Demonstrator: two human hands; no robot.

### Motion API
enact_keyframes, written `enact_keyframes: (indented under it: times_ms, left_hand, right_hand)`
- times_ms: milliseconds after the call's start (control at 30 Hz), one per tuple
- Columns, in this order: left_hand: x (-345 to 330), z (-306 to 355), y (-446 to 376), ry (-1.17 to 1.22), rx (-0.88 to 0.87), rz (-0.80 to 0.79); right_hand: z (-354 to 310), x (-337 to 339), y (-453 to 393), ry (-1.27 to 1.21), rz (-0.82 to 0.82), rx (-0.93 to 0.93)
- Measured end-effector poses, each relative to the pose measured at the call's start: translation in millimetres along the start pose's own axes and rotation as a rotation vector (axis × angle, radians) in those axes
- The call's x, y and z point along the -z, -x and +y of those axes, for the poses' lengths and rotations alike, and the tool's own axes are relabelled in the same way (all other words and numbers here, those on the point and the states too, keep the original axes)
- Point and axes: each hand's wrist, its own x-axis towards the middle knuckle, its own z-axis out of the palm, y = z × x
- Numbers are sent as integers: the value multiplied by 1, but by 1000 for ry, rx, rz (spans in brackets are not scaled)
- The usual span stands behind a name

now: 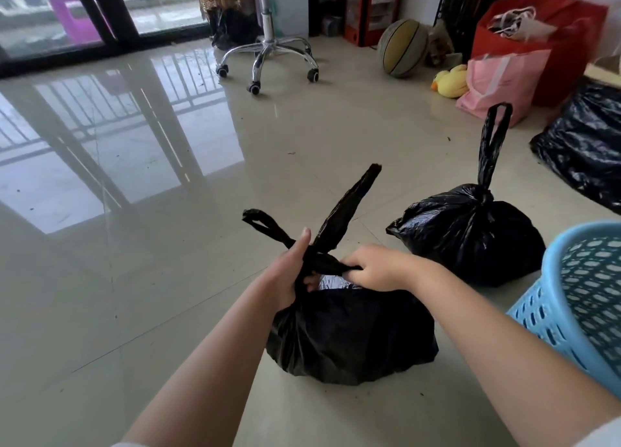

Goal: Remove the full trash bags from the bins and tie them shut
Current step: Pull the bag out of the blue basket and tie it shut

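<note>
I am tying the near black plastic trash bag (353,335), which sits on the pale glossy tile floor (151,278) just to the left of the light blue perforated plastic bin (578,295). My left hand (289,275) holds the gathered neck of this bag, fingers curled around the plastic and the thumb straight up along it. My right hand (376,268) pinches the twisted part from the other side, fingers closed on it. Two handle loops (342,211) stick up above my hands, crossed but, as I judge, not yet pulled into a firm knot.

Behind the bin, a little farther from me, stands a second black trash bag (470,235), already tied, with its long loop upright. A larger heap of black plastic (584,157) lies beyond the bin at the far right; I cannot tell what it is.

The risks I see: if I pull the loops too hard, the thin plastic may stretch or tear at the neck. If my left hand loosens first, the crossing may slip open and the mouth may open again. The bag is low and wide, so a sideways pull could roll it toward the bin.
</note>
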Motion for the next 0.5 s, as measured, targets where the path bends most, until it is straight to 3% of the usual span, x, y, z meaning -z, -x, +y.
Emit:
enact_keyframes:
  times_ms: [133, 200, 300, 400, 500]
  left_hand:
    - [2, -4, 2, 107, -3, -107]
    - [4, -2, 6, -21, 56, -173]
    - [2, 3, 11, -394, 72, -233]
    - [-4, 9, 10, -676, -62, -137]
    - [-7, 12, 4, -615, -204, 67]
  right_hand:
    - [16, 6, 12, -344, -211, -91]
    - [25, 6, 15, -506, -174, -113]
    - [34, 4, 16, -623, -3, -148]
    - [32, 4, 12, -663, 113, -118]
    - [28, 11, 11, -709, 145, -66]
